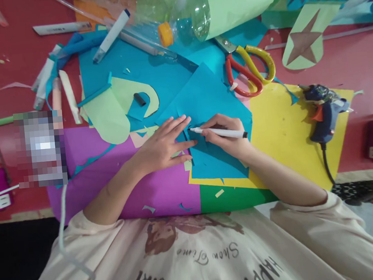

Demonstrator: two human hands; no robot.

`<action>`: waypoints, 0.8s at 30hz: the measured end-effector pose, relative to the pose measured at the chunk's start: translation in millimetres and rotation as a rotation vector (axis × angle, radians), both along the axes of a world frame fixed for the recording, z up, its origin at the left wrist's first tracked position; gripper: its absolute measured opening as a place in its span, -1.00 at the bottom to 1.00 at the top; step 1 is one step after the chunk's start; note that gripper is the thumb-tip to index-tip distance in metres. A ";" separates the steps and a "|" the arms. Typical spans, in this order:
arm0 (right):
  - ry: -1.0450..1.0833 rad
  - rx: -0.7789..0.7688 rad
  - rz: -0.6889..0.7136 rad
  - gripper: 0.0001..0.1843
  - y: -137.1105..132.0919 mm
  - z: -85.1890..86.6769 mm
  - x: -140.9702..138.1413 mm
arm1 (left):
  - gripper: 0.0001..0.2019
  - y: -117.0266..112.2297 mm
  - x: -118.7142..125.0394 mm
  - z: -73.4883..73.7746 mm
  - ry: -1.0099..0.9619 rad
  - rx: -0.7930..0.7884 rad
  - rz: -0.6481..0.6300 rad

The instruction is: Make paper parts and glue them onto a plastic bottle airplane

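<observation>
My left hand [165, 144] lies flat with its fingers stretched out on a blue paper sheet [209, 99], pressing it down. My right hand [227, 137] is closed around a white marker pen [220, 132] with a black end cap. The pen's tip touches the blue sheet just beside my left fingertips. The blue sheet rests on yellow paper [280, 136] and purple paper [94, 165].
Red-and-yellow scissors [248, 67] lie behind the blue sheet. A blue glue gun [323, 110] stands at the right on the yellow paper. A clear plastic bottle [176, 19], white markers [110, 35], light-green cutouts [109, 114] and paper scraps crowd the back. A green sheet [230, 197] lies near me.
</observation>
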State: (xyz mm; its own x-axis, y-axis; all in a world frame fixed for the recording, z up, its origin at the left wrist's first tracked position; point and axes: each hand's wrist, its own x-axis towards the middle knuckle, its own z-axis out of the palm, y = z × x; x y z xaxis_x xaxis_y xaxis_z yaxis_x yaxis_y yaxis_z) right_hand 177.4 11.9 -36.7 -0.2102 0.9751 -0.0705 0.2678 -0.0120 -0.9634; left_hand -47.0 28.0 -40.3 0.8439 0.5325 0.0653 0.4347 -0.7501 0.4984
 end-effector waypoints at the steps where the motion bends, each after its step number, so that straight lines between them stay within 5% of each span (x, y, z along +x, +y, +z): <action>1: 0.001 -0.011 -0.020 -0.71 0.0 0.0 -0.1 | -0.64 0.0 0.0 0.0 0.002 -0.001 0.003; 24: -0.022 -0.014 0.101 -0.74 3.4 1.0 2.6 | -0.64 1.6 -1.1 1.8 0.001 -0.091 -0.035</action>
State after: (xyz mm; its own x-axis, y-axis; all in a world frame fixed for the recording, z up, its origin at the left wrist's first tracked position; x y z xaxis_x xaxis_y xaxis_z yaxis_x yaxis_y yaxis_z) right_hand 180.0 15.2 -35.7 -0.3059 0.9478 -0.0899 0.2893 0.0026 -0.9572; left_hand -48.1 29.6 -38.5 0.8620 0.5066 0.0172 0.4097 -0.7164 0.5647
